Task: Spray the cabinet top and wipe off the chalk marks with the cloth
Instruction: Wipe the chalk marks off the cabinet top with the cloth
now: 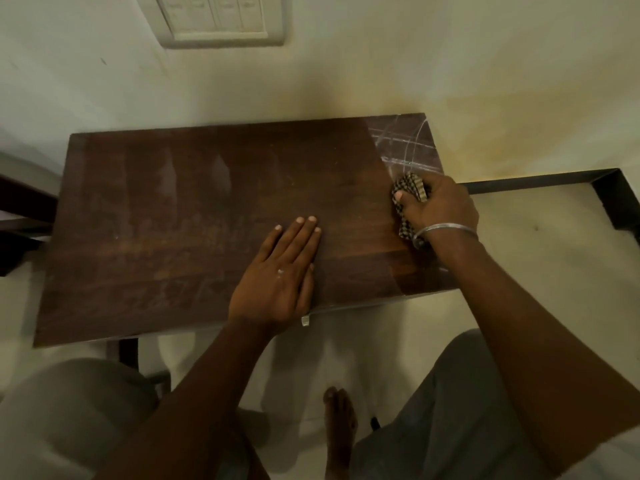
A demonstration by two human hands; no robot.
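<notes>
Brown wood of the cabinet top (207,220) showed chalk marks (405,143) at its far right corner. The right hand (440,206), its grip closed round the bunched checked cloth (408,188), sat just beside them, likely to scrub; the left hand (280,271) lay flat and open, apparently bracing.

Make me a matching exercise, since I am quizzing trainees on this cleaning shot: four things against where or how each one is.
Things:
1. left hand
2. right hand
3. chalk marks
4. switch plate

Places or states:
a. on the wall beyond the cabinet top
b. lies flat on the cabinet top, fingers straight
c. at the far right corner of the cabinet top
d. grips the checked cloth

Pairs: 1-b, 2-d, 3-c, 4-a.
</notes>
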